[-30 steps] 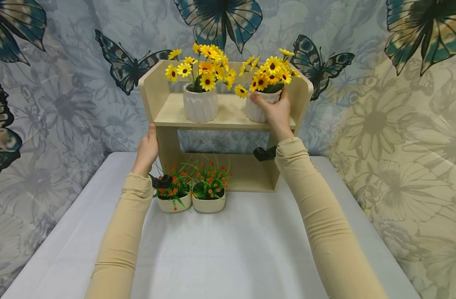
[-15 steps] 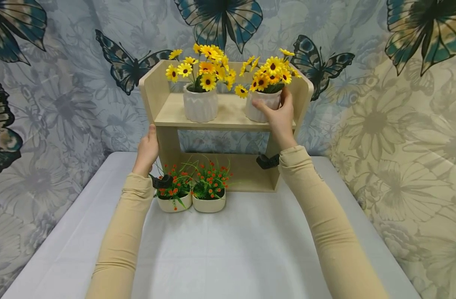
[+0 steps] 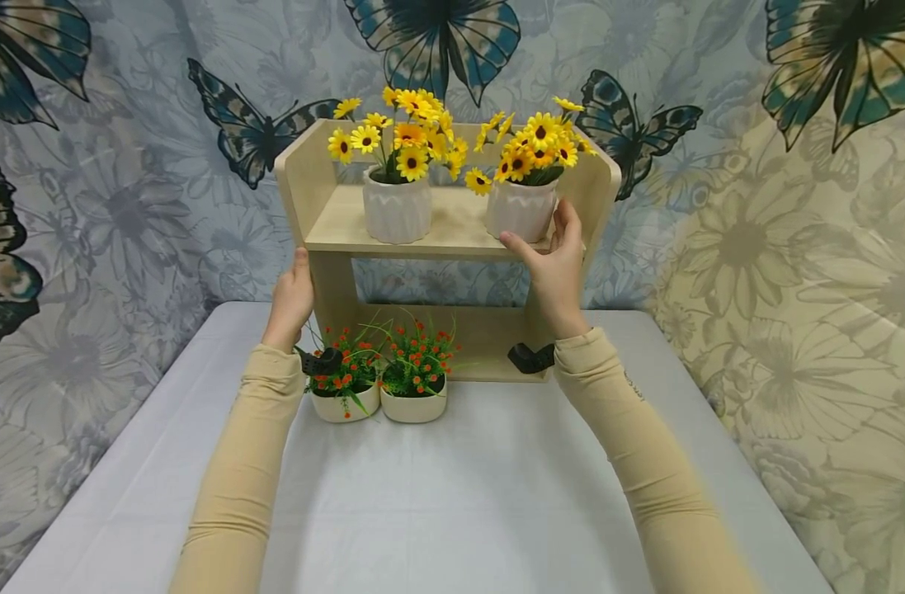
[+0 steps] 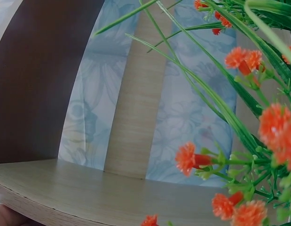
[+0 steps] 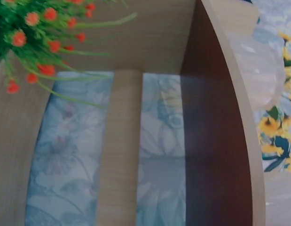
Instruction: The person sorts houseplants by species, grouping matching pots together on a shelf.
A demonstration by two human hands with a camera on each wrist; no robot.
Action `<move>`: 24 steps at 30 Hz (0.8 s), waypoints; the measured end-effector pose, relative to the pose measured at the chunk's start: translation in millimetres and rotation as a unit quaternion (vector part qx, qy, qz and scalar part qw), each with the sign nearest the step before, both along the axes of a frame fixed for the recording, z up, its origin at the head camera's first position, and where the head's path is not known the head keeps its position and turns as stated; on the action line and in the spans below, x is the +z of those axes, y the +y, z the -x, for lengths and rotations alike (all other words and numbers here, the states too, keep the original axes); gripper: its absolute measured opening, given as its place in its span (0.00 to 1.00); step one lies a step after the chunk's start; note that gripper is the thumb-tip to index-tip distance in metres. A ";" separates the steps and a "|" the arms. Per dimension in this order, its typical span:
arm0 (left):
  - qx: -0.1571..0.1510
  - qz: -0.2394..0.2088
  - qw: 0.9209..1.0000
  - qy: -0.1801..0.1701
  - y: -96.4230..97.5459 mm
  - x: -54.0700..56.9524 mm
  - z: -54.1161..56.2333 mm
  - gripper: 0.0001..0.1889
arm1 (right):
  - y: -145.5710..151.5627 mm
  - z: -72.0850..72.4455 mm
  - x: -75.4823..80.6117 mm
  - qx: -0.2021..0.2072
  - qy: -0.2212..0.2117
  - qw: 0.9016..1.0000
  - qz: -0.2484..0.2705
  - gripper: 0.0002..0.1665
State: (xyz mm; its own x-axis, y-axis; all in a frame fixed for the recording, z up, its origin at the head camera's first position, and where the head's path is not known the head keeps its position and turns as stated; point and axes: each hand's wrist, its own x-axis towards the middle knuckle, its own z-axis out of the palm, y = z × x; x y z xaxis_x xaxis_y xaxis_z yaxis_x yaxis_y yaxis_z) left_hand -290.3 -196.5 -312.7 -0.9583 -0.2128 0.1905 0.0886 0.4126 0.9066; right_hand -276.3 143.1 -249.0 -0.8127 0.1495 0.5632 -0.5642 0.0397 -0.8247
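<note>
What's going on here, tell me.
A person's left hand holds the left side of a wooden shelf. Their right hand is by the base of the right white pot of yellow flowers, spread rather than closed on it; whether it touches is unclear. A matching pot stands to its left, and two pots of red flowers stand on the table in front.

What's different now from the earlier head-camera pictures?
The right hand has moved down and toward the person, easing its grip on the right yellow-flower pot; whether the thumb touches the base is unclear. Unchanged: that pot, the left yellow-flower pot, the shelf, the red-flower pots and the left hand at the shelf's left side.
</note>
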 end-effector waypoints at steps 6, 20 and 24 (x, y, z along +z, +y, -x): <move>-0.004 -0.008 1.000 -0.004 -0.4 -0.6 -1.5 0.43 | -4.3 -21.1 -11.9 0.022 0.035 0.999 0.008 0.51; -0.008 -0.011 1.000 0.000 0.4 -0.7 -1.2 0.44 | 12.2 -24.2 -84.2 0.072 0.024 0.996 0.040 0.54; -0.009 -0.015 1.000 -0.003 1.2 0.1 -2.0 0.44 | 14.9 -25.5 -108.4 0.093 0.018 0.995 0.040 0.55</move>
